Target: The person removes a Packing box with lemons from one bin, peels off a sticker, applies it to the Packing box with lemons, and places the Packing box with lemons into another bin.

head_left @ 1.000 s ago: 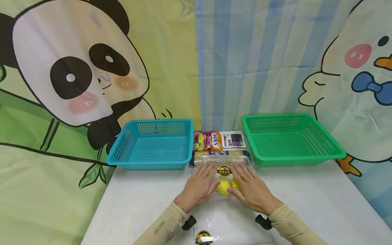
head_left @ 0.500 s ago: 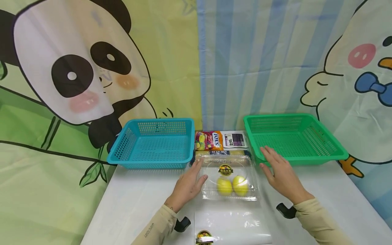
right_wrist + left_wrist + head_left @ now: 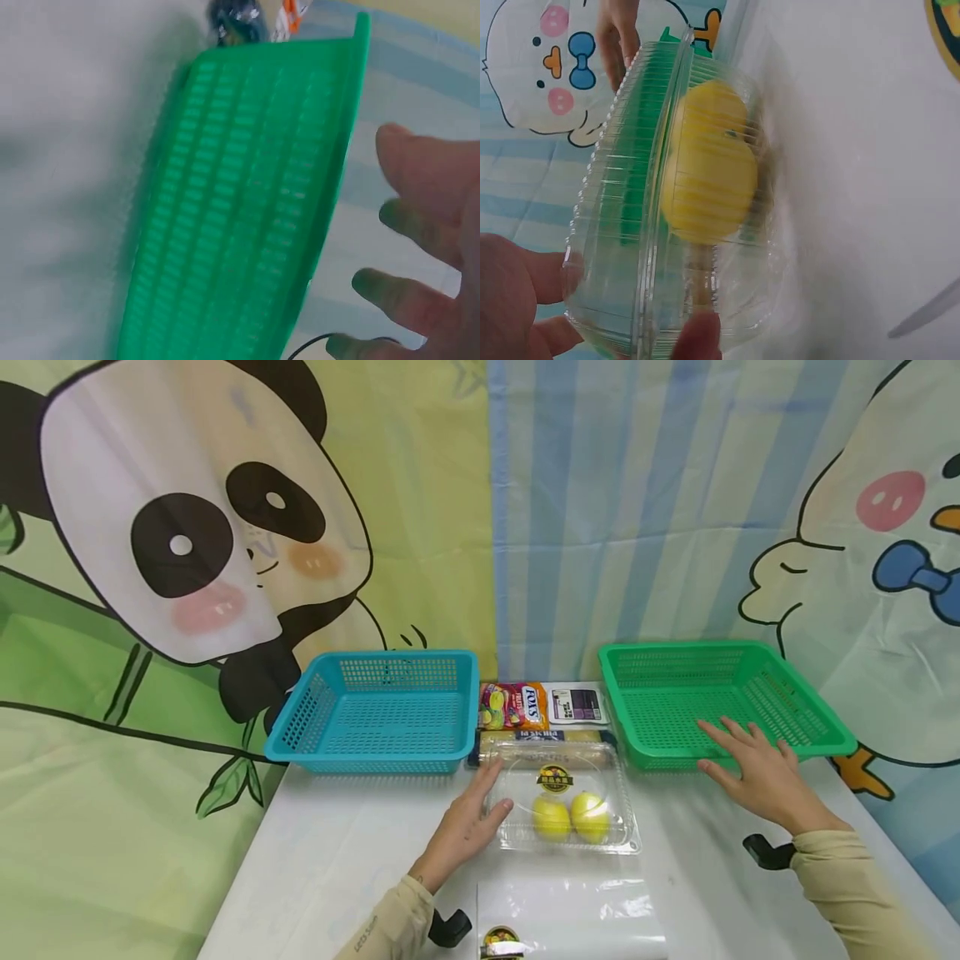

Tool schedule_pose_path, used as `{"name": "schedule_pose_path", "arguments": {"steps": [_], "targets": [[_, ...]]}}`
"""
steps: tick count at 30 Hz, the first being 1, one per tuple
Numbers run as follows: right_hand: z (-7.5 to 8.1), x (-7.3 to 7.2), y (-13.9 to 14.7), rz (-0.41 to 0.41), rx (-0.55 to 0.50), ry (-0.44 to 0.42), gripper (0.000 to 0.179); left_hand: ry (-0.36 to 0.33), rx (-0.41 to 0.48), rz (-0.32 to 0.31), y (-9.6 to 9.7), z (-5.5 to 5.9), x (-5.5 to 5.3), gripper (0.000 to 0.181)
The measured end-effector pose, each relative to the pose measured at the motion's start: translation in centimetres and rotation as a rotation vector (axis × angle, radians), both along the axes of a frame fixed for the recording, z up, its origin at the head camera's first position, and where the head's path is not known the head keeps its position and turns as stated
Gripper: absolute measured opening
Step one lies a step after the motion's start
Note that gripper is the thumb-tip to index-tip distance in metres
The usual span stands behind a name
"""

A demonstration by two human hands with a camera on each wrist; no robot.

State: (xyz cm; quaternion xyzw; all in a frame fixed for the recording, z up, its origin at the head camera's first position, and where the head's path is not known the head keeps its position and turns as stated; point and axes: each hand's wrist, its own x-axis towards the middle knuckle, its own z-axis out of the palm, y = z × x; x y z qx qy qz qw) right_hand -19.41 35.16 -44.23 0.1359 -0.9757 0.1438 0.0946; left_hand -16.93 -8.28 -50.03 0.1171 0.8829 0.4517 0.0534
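Observation:
A clear plastic fruit box [image 3: 517,839] with two yellow round fruits, which look like lemons [image 3: 551,817], lies closed on the table in the head view. A black and gold sticker [image 3: 555,778] marks its lid. My left hand [image 3: 463,822] is at the box's left side, fingers extended and thumb spread apart. In the left wrist view, its fingertips are right by the box's edge. My right hand [image 3: 761,777] is held with spread fingers over the front rim of the green basket [image 3: 637,747], holding nothing. The right wrist view shows its fingers beside the basket wall.
A blue basket [image 3: 375,718] stands at the back left. Between the baskets lie a Fox's candy bag [image 3: 513,706], a white pack with a purple label [image 3: 577,703] and a long yellow-and-navy package [image 3: 540,737]. A clear plastic sheet [image 3: 570,914] with a sticker lies in front.
Both hands have come off the top of the fruit box. The left moved to the box's left side; the right moved right and up to the green basket's front rim.

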Motion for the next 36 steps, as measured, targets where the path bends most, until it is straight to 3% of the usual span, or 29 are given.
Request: {"name": "schedule_pose_path", "arguments": {"steps": [8,14,22,36], "targets": [[-0.8,0.0,1.2,-0.017,0.033,-0.143,0.063,-0.104,0.175,0.003,-0.2,-0.5,-0.1,0.065],[-1.4,-0.3,1.4,-0.024,0.028,-0.139,0.058,-0.199,0.312,0.019,-0.8,-0.5,-0.3,0.068],[-2.1,-1.1,1.8,-0.043,0.049,-0.103,0.052,-0.258,0.482,0.018,-1.0,-0.7,-0.4,0.076],[-3.2,-0.7,1.4,-0.051,-0.010,0.038,0.036,-0.275,0.511,0.095,-0.9,-0.3,0.1,0.081]]}}
